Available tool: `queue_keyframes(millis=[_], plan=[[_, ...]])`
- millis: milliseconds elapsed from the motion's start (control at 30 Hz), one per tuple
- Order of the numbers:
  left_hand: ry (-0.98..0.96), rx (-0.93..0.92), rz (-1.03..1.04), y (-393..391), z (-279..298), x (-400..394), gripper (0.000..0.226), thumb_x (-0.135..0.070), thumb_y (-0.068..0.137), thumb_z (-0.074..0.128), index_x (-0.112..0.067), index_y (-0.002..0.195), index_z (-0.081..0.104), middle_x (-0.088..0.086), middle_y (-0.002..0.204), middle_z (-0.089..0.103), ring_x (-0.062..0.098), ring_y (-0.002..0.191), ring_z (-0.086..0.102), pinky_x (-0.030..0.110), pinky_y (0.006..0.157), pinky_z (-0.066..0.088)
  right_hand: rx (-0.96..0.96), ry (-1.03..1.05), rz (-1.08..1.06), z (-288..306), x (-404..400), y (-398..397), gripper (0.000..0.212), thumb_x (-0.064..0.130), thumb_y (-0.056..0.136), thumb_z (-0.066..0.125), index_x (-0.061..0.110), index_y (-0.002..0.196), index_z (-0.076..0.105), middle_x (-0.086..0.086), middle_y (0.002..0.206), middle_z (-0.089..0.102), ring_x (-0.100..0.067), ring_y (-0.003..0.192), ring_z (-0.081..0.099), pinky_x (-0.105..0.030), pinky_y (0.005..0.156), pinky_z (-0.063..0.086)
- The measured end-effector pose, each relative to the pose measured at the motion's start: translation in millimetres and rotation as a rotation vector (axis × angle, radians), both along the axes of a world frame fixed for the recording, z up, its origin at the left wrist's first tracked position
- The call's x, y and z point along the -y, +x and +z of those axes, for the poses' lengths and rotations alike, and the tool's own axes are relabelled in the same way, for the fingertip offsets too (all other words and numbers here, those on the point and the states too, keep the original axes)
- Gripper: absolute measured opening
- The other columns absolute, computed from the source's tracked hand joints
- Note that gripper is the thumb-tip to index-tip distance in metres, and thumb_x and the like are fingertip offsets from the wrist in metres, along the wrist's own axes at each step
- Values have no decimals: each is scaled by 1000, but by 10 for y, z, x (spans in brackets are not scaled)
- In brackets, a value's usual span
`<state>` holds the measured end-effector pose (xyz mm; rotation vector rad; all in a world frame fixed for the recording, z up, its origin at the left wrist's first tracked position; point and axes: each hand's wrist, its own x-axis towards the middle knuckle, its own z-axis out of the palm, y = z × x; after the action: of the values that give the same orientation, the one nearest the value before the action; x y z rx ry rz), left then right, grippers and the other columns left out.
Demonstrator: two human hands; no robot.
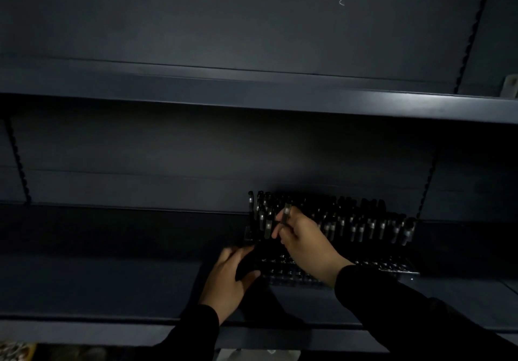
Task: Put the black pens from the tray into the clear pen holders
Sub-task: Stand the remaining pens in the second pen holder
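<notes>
You are reaching into a dim, dark blue shelving unit, and both of your hands are working over the lower shelf [112,285]. Your right hand [305,244] is holding one black pen [286,216] above the left end of the clear pen holders [330,272]. Its fingers [280,230] are pinching together around the lower part of the barrel. The pen is standing nearly upright, its long axis running up and down with a slight lean; the lighter band near its upper end is pointing up toward the back panel.

Behind that hand, a long row of black pens [364,224] is already standing in the holders, stretching from the left end to the right end of the rack, all upright with their caps pointing up. The front rows of the holders are looking mostly dark; it is too dim to tell what they contain.

Your left hand [229,282] is sitting lower and to the left, just beside the front left corner of the holders. It is curling around something black [248,265], thumb on the near side, but the blur and darkness make it impossible to tell what it is gripping or how firmly.

The upper shelf [252,102] is spanning the whole width above.
</notes>
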<state>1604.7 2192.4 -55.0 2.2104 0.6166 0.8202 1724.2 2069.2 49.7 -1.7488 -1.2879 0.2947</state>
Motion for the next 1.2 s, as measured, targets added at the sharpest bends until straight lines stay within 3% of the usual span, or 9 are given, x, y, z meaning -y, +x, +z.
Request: queue_keyframes(millis=[200,367,533,633,733,867,967,1100,1200], plan=[[20,-42,20,-20,31,47,50,-26,91,61,-32,138,44,-15,122,35,1,116,43,2,86,26,12,-66,-30,-163,-15,-39,16,7,98,35,11,102,50,-9,96,63,-12,73,52,-25,68,44],[12,-148,34,-104,20,140,57,-25,93,58,-33,144,34,-7,143,28,8,126,41,9,93,30,-15,-104,-71,-171,-31,-49,19,5,97,34,9,98,52,-8,91,60,-15,76,51,-27,73,43],[46,-255,37,-155,38,165,61,-29,94,56,-38,146,26,-7,149,22,12,128,42,17,100,36,49,-167,-85,-223,-81,-68,24,6,96,37,22,82,49,-2,87,58,-16,80,54,-30,75,45],[45,-209,48,-176,19,184,60,-28,93,56,-37,146,29,-7,146,27,10,125,44,17,97,37,37,-152,-139,-214,-57,-71,18,11,96,44,15,80,51,-3,78,57,-15,72,54,-33,71,49],[24,-89,77,-266,24,318,53,-26,94,55,-35,142,36,-11,138,34,3,116,46,14,90,39,14,-79,-193,-169,72,-77,7,17,95,53,14,94,59,0,80,59,-8,67,53,-11,54,43],[7,83,84,-539,-91,734,39,-17,96,53,-24,133,47,-15,128,34,-2,117,39,1,90,28,-58,8,-179,-283,439,-138,9,13,92,59,13,100,60,-3,90,64,-13,82,59,-21,72,43],[146,85,114,-815,-475,1059,33,-7,93,56,-12,125,53,-10,132,32,-9,116,30,-5,94,19,-69,-53,-109,-580,806,-242,7,13,93,57,18,97,58,5,88,62,-6,80,58,-13,70,44],[57,-281,27,-1129,-1313,1393,42,-22,91,51,-11,132,50,3,147,32,15,135,32,19,109,25,-53,4,-82,-1201,1179,-435,20,1,90,56,21,90,58,-2,86,66,-10,77,61,-18,69,48],[-197,-611,93,-1252,-1801,1509,66,-25,93,55,-15,149,22,7,157,14,23,144,19,27,113,18,-89,-43,-91,-1843,1314,-546,32,-4,85,58,27,84,57,-4,81,64,-12,72,59,-24,68,48]])
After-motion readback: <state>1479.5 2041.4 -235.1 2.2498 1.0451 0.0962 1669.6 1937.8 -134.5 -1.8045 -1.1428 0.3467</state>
